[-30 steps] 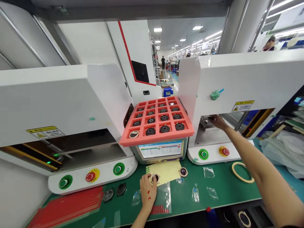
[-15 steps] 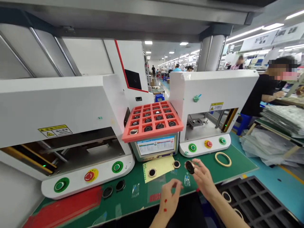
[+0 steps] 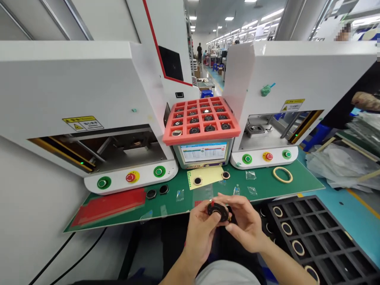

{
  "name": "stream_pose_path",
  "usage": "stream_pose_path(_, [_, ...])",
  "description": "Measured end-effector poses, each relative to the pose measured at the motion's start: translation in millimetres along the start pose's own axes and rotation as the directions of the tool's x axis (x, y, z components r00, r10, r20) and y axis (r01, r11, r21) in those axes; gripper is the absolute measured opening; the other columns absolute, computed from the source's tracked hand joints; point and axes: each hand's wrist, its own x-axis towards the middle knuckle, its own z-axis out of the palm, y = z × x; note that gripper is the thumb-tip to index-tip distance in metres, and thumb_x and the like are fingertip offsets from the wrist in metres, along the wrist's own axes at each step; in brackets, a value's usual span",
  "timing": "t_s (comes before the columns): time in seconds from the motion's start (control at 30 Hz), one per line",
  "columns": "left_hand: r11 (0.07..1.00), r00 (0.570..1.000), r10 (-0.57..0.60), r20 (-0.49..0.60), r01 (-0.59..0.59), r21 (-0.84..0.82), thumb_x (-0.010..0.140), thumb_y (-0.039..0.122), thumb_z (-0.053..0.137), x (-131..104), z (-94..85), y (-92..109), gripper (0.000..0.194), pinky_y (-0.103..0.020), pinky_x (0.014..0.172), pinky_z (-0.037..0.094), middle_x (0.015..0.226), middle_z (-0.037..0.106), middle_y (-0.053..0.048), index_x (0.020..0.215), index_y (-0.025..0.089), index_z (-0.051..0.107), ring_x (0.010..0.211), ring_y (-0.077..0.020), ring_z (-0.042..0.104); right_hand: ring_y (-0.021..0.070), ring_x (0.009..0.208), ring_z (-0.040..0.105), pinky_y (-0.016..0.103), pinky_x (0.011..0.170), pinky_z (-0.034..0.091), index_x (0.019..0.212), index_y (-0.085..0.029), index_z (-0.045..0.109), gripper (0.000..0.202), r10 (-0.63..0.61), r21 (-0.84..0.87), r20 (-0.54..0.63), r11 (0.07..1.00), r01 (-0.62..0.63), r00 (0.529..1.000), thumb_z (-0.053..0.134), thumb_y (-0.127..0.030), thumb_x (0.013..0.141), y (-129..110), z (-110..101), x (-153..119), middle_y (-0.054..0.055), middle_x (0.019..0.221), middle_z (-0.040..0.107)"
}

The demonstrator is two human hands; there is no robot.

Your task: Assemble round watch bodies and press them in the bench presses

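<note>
Black disc (image 3: pixel 219 212) in both hands (image 3: pixel 199 234)

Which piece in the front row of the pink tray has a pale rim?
The leftmost piece, in the near-left corner of the pink tray; the other three pieces in that row look black.

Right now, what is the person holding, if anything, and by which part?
A round black watch-case-like part, held by its rim between both hands; the left thumb presses its face, and the right hand steadies the opposite edge.
</note>
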Motion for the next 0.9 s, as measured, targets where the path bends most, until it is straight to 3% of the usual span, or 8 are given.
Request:
stream_pose_path(0.07, [0.944, 0.976, 0.216, -0.025, -0.202, 0.26, 0.075, 0.032, 0.077, -7.8, -2.1, 7.6, 0.018, -0.021, 0.059, 0.055, 0.068, 0.066, 0.0, 0.078, 0.016, 0.068, 0.06, -0.0112, 0.064, 0.0262, 0.119, 0.061, 0.053, 0.111, 0.04, 0.134, -0.025, 0.048, 0.051, -0.07, -0.068, 0.069, 0.995, 0.075, 0.995, 0.064, -0.024, 0.086, -5.6, -1.8, -1.5, 0.011, 0.124, 0.065])
stream_pose_path(0.17, [0.659, 0.871, 0.483, 0.086, -0.426, 0.62, 0.079, 0.019, 0.071, -18.8, -4.6, 19.4, 0.004, -0.018, 0.056, 0.051, 0.066, 0.066, 0.001, 0.08, 0.017, 0.068, 0.058, -0.0096, 0.062, 0.0233, 0.111, 0.065, 0.048, 0.105, 0.048, 0.13, -0.025, 0.053, 0.046, -0.108, -0.135, 0.023, 0.985, 0.11, 0.994, 0.061, -0.014, 0.086, -15.0, -2.5, -1.0, 0.009, 0.117, 0.069])
stream_pose_path(0.23, [0.46, 0.823, 0.532, 0.198, -0.478, 0.749, 0.077, 0.014, 0.072, -23.8, -4.7, 26.6, 0.009, -0.018, 0.054, 0.05, 0.069, 0.068, 0.0, 0.084, 0.018, 0.068, 0.059, -0.0096, 0.061, 0.0213, 0.105, 0.067, 0.045, 0.1, 0.052, 0.125, -0.026, 0.057, 0.043, -0.103, -0.158, -0.047, 0.983, 0.094, 0.994, 0.058, -0.008, 0.086, -21.1, -1.1, 0.8, 0.007, 0.112, 0.071])
stream_pose_path(0.3, [0.346, 0.804, 0.525, 0.277, -0.5, 0.794, 0.076, 0.012, 0.073, -26.6, -4.2, 32.0, 0.015, -0.017, 0.054, 0.05, 0.07, 0.069, 0.001, 0.088, 0.019, 0.067, 0.058, -0.009, 0.061, 0.0217, 0.101, 0.067, 0.046, 0.097, 0.054, 0.122, -0.025, 0.06, 0.041, -0.108, -0.188, -0.061, 0.978, 0.095, 0.992, 0.059, -0.007, 0.086, -26.9, 0.4, 3.6, 0.007, 0.108, 0.072])
stream_pose_path(0.5, [0.277, 0.737, 0.583, 0.343, -0.577, 0.769, 0.075, 0.007, 0.074, -32.0, -4.9, 38.0, 0.025, -0.017, 0.057, 0.052, 0.072, 0.067, 0.002, 0.096, 0.019, 0.068, 0.059, -0.0076, 0.06, 0.0198, 0.091, 0.07, 0.042, 0.091, 0.057, 0.112, -0.023, 0.067, 0.037, -0.135, -0.247, -0.008, 0.96, 0.129, 0.991, 0.062, -0.001, 0.082, -37.0, -0.8, 11.8, 0.006, 0.099, 0.075])
stream_pose_path(0.63, [0.27, 0.729, 0.581, 0.363, -0.593, 0.758, 0.074, 0.005, 0.074, -35.5, -6.2, 41.9, 0.03, -0.017, 0.059, 0.055, 0.078, 0.067, 0.0, 0.101, 0.018, 0.068, 0.062, -0.0077, 0.061, 0.0197, 0.091, 0.072, 0.042, 0.093, 0.059, 0.111, -0.023, 0.068, 0.036, -0.101, -0.212, 0.002, 0.972, 0.1, 0.995, 0.065, -0.002, 0.081, -36.3, -2.6, 11.9, 0.005, 0.1, 0.076])
stream_pose_path(0.9, [0.213, 0.707, 0.495, 0.505, -0.663, 0.718, 0.074, -0.005, 0.069, -39.3, -14.0, 50.8, 0.049, -0.017, 0.066, 0.055, 0.094, 0.066, -0.003, 0.117, 0.017, 0.065, 0.074, -0.0081, 0.063, 0.0216, 0.093, 0.073, 0.041, 0.093, 0.06, 0.111, -0.02, 0.068, 0.037, -0.151, -0.259, 0.057, 0.953, 0.161, 0.987, 0.067, -0.001, 0.079, -39.9, -5.6, 12.8, 0.007, 0.1, 0.076])
